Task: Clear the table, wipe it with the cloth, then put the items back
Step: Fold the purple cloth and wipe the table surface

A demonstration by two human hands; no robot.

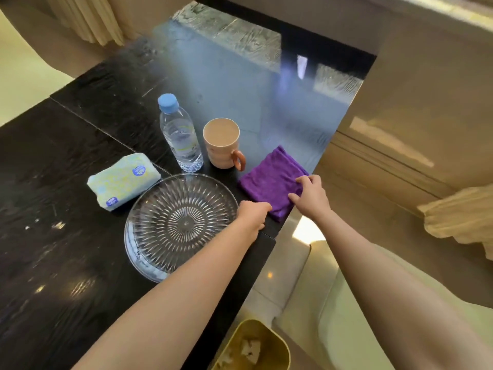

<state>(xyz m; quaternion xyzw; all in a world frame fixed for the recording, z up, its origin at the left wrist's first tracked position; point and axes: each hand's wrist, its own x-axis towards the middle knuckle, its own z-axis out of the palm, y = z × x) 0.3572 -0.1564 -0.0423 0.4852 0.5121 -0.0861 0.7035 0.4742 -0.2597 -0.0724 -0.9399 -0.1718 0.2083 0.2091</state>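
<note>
Two hands are reaching to the near right corner of the table, where the cloth is lying.

The right hand (310, 194) is resting on the near right end of the purple cloth (272, 180), fingers curled down onto it, but I cannot tell if it is pinching it yet. The left hand (253, 212) is curling closed at the table (66, 182) edge, between the plate (181, 225) and the cloth, touching the cloth's near corner. The cloth is running long from near to far right. The cup (222, 142), bottle (180, 134) and tissue pack (124, 180) are sitting to the left, so nothing looks cleared yet. The right hand is nearer for lifting the cloth.
</note>
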